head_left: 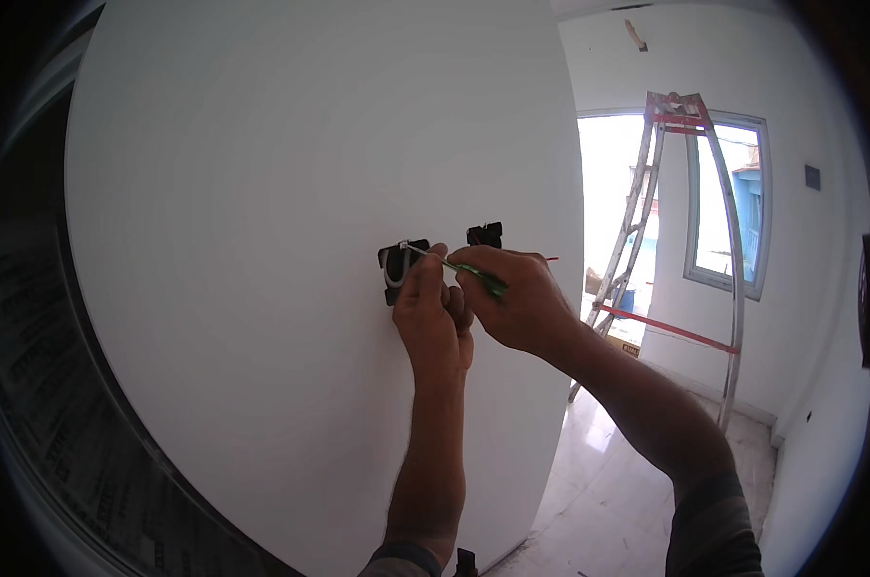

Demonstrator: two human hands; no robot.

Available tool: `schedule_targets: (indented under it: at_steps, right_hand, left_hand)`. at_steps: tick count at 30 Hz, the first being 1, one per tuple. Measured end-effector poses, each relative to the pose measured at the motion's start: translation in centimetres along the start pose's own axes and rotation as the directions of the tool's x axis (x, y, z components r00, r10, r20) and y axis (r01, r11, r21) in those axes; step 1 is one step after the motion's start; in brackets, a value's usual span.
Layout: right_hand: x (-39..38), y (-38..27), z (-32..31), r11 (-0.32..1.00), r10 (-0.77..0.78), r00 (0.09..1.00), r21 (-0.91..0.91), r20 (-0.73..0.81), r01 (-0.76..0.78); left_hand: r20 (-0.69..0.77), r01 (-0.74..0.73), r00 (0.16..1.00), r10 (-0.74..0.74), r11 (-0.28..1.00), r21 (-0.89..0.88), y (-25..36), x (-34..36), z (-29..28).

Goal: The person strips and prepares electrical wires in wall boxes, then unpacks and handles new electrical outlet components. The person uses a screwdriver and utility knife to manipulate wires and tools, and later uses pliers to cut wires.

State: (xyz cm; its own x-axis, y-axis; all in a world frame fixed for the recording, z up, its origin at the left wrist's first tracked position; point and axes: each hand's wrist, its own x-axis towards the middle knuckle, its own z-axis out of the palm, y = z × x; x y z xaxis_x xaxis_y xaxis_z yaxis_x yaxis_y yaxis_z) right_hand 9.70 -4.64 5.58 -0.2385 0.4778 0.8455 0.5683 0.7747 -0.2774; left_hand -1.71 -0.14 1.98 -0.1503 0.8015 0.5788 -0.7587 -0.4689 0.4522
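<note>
A black wall box (393, 296) sits in the white wall, with a grey cable (388, 269) looping inside it and a small white piece (405, 246) at its upper edge. My left hand (433, 313) is closed at the box's right side, fingertips pinched together; what they hold is hidden. From the right, my right hand (519, 293) grips a screwdriver (492, 286) with a green handle. Its thin shaft slants up and left past my left fingertips toward the white piece. Just above my right hand, a second black wall box (486, 235) is partly covered.
A stepladder (735, 317) with red braces stands to the right, before a bright opening and a framed window (764, 212). The wall ends at its right edge; shiny floor (589, 471) lies beyond. Dark patterned panelling (60, 423) borders the wall's left side.
</note>
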Motion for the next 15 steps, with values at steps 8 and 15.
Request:
schedule_targets:
  at_steps: [8,15]
  right_hand:
    - [0.7,-0.2,-0.3,0.985,-0.156,0.988,-0.075,0.015,0.157]
    - [3.7,-2.0,-2.6,0.968,0.218,0.951,0.073,0.217,-0.239]
  left_hand:
    - [0.019,-0.021,1.000,0.023,0.996,-0.085,0.0,0.6,0.2]
    - [0.022,0.054,0.998,-0.051,0.988,-0.143,0.1,0.5,1.3]
